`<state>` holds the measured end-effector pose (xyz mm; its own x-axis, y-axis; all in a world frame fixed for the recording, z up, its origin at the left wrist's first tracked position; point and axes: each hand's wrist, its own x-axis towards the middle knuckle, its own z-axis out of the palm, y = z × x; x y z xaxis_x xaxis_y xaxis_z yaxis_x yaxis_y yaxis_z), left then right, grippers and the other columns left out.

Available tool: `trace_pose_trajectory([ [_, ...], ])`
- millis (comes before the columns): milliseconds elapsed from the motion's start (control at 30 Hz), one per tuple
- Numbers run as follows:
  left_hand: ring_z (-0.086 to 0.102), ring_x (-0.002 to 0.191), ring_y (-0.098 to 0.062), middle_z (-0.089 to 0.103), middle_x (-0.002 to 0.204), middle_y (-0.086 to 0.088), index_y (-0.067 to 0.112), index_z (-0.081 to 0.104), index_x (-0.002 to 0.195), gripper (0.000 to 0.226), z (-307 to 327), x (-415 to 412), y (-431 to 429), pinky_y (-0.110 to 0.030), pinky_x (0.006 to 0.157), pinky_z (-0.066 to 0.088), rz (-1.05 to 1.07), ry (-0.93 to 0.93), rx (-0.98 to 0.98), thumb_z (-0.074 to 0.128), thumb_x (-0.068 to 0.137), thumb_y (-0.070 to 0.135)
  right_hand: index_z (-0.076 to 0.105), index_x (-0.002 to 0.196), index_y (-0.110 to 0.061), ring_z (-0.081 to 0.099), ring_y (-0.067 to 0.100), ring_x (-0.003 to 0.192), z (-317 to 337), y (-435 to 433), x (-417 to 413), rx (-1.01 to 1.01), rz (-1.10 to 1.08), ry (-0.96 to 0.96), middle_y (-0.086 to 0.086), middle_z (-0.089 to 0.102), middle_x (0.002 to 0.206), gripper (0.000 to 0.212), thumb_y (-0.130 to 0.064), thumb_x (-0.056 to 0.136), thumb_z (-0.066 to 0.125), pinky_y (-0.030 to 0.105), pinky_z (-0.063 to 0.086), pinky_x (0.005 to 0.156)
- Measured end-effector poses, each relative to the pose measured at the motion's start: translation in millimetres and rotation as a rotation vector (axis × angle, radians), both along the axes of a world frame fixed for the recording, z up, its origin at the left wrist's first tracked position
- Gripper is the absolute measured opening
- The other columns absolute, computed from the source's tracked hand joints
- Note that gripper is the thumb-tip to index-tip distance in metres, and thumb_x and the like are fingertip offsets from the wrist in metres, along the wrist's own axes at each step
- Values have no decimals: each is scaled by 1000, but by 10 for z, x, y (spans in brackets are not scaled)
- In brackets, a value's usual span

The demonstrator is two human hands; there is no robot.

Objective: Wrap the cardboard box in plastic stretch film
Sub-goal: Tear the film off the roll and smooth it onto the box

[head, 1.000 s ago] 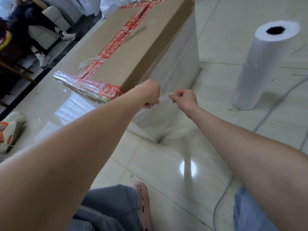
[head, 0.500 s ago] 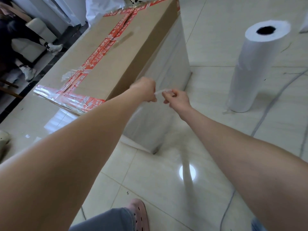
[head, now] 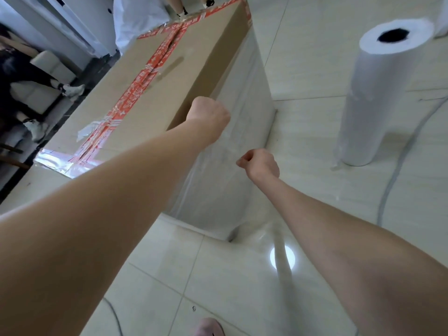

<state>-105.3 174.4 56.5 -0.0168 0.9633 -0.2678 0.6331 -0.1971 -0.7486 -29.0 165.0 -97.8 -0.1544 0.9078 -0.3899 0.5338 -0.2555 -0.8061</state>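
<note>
Cardboard box (head: 184, 76), large and brown, stands on the pale tiled floor (head: 315, 69) with its long top face running away from the person. Red tape (head: 135, 93) runs along the middle of that top and crosses it at the near and far ends. The tape carries white printing, too blurred to read. No other label or brand shows on the box.

Stretch film (head: 232, 190) already covers the box's right side as a cloudy, wrinkled skin down to the floor, and a glossy band of it laps over the near end of the top.

The left hand (head: 208, 117) is balled into a fist at the box's upper right edge, its back turned toward the camera. The right hand (head: 260, 166) is also curled tight, lower down against the filmed side, thumb and forefinger pinched together. A hazy stretch of film spans between the two fists, and both seem to grip it, though the fingers themselves are hidden.

Right of the box, well apart, a roll (head: 378, 98) of film stands upright on the floor, its dark core facing up and unmarked. A grey cable (head: 397, 175) curves past the roll. A white bag (head: 138, 18) sits just behind the box's far end.
</note>
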Motion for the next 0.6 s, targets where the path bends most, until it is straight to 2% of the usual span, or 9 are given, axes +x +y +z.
trace_pose_trajectory([
  [67, 53, 109, -22, 63, 110, 1, 19, 63, 106, 25, -52, -29, 1, -28, 69, 32, -117, 108, -33, 53, 88, 5, 72, 94, -29, 62, 25, 106, -42, -4, -95, 20, -34, -12, 2, 69, 110, 15, -39, 85, 66, 30, 47, 87],
  [133, 50, 112, -22, 62, 114, 1, 20, 61, 110, 26, -78, -36, 11, -32, 78, 32, -163, 149, -30, 52, 89, 7, 73, 97, -30, 61, 25, 109, -78, -17, -165, 31, -67, -10, 2, 68, 112, 16, -38, 86, 64, 30, 46, 89],
  [300, 53, 108, -29, 51, 120, -10, 9, 47, 121, 31, -45, -43, -19, -33, 70, 34, -289, 48, 45, 47, 90, 2, 67, 86, -29, 58, 26, 111, -135, 13, -284, 36, -93, -22, 3, 69, 108, 13, -42, 87, 63, 36, 46, 93],
  [333, 53, 108, -30, 48, 122, -11, 7, 47, 121, 28, -78, -7, -47, -34, 67, 35, -347, 13, 16, 44, 93, 3, 64, 84, -29, 57, 25, 111, -140, 20, -289, 36, -94, -22, 2, 69, 107, 13, -42, 87, 62, 36, 46, 93],
  [400, 53, 110, -29, 46, 124, -10, 8, 51, 121, 26, -260, 70, -148, -35, 67, 40, -404, -8, -169, 40, 98, 10, 67, 90, -27, 58, 27, 112, -164, 27, -292, 66, -69, -60, 4, 68, 109, 12, -36, 89, 59, 35, 47, 91],
  [467, 48, 120, -27, 46, 130, -8, 11, 51, 128, 31, -489, 19, -265, -37, 83, 43, -344, 52, -346, 36, 101, 16, 68, 102, -22, 56, 29, 113, -187, 22, -294, 99, -76, -110, 7, 65, 115, 19, -26, 91, 53, 35, 46, 89],
  [533, 31, 137, -27, 34, 147, -10, 8, 36, 142, 44, -607, -159, -326, -38, 109, 27, -258, 186, -349, 30, 102, 23, 62, 116, -25, 47, 27, 121, -263, 14, -271, 104, -175, -89, 5, 55, 126, 26, -30, 91, 55, 36, 41, 94],
  [600, 9, 146, -24, 12, 159, -9, 6, 15, 151, 59, -625, -281, -358, -40, 118, 4, -220, 347, -340, 23, 102, 38, 46, 134, -23, 37, 26, 130, -403, -20, -187, 102, -300, -84, 4, 40, 141, 45, -35, 93, 54, 38, 35, 101],
])
